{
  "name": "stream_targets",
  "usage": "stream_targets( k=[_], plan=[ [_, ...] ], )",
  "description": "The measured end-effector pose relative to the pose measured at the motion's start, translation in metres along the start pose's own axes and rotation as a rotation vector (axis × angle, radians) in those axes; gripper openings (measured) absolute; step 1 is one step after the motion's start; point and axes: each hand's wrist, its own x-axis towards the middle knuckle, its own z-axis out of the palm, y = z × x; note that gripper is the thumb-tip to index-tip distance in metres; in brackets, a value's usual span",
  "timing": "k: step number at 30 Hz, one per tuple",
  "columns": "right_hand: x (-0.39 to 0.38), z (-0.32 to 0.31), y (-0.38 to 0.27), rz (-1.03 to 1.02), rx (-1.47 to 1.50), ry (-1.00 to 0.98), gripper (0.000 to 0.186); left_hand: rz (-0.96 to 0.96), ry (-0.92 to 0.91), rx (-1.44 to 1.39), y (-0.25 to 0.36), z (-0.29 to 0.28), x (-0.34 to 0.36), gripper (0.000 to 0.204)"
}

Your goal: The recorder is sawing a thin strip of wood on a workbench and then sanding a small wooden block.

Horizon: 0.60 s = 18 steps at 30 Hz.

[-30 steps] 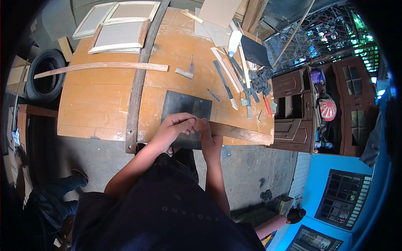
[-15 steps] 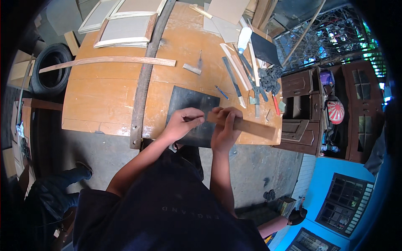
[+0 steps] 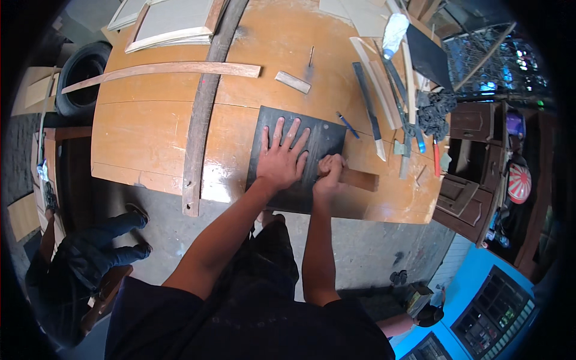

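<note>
A dark rectangular sheet (image 3: 324,133) lies flat at the front edge of the wooden table. My left hand (image 3: 281,157) presses on it with palm down and fingers spread, holding nothing. Beside it, over the sheet's right part, my right hand (image 3: 328,174) is closed in a fist round a flat brown wooden strip (image 3: 361,179). The strip sticks out to the right of the fist, past the sheet's edge; its other end is hidden by my fingers. Close to the sheet's right corner is a blue pen (image 3: 348,125).
A long wooden strip (image 3: 162,69) crosses a dark beam (image 3: 207,114) on the table (image 3: 138,138). Wooden frames (image 3: 174,27) are stacked far left. Wood strips, a white bottle (image 3: 394,35) and a black crumpled cloth (image 3: 437,111) crowd the right. Another person (image 3: 84,258) stands lower left.
My left hand has opened from a pinch and come down flat on the sheet. My right hand has lowered the wooden strip toward the sheet's right side. The view has shifted.
</note>
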Motion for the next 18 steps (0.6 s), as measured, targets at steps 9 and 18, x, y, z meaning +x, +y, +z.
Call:
stream_targets(
  k=[9, 18],
  plan=[
    [-0.012, -0.029, -0.001, -0.025, -0.229, -0.014, 0.031, -0.105, 0.096, 0.003, 0.027, 0.003, 0.011, 0.053],
    [0.023, -0.008, 0.001, -0.282, -0.589, -0.249, 0.027, -0.065, 0.084, 0.084, 0.027, 0.014, 0.011, 0.057]
  ],
)
